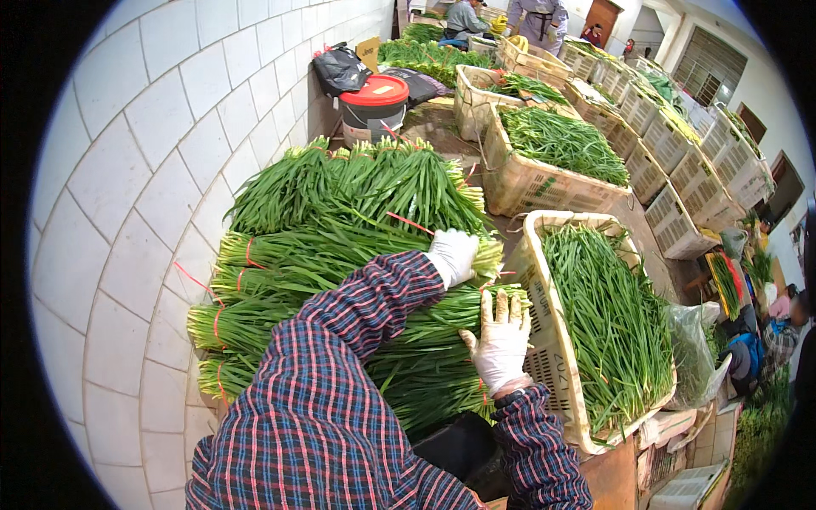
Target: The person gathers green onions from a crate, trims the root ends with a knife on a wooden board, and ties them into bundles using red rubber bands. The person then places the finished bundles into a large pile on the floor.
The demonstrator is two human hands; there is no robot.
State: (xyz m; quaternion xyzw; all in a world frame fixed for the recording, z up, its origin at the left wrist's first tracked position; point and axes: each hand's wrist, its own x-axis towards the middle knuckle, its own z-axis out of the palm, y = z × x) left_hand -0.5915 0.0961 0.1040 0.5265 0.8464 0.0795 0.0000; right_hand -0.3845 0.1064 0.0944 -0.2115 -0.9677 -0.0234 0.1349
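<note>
Several bundles of garlic chives [331, 245], tied with red bands, lie stacked before me against the tiled wall. My left hand [454, 258], in a white glove, is curled around one bundle near its pale stem ends [488, 256]. Its fingertips are partly hidden. Just below, my right hand [503, 344] is spread in a soiled white glove, its fingers apart against the stem ends of another bundle [459, 306]. Close to its right stands a cream plastic crate [558, 331] full of loose chives [602, 325].
Behind the pile stands a black bucket with a red lid [375, 92], beside a black bag [342, 71]. More chive-filled crates [548, 188] line the floor and a long row at right [701, 182]. A clear plastic bag [695, 357] touches the near crate. Other people [539, 22] are farther back.
</note>
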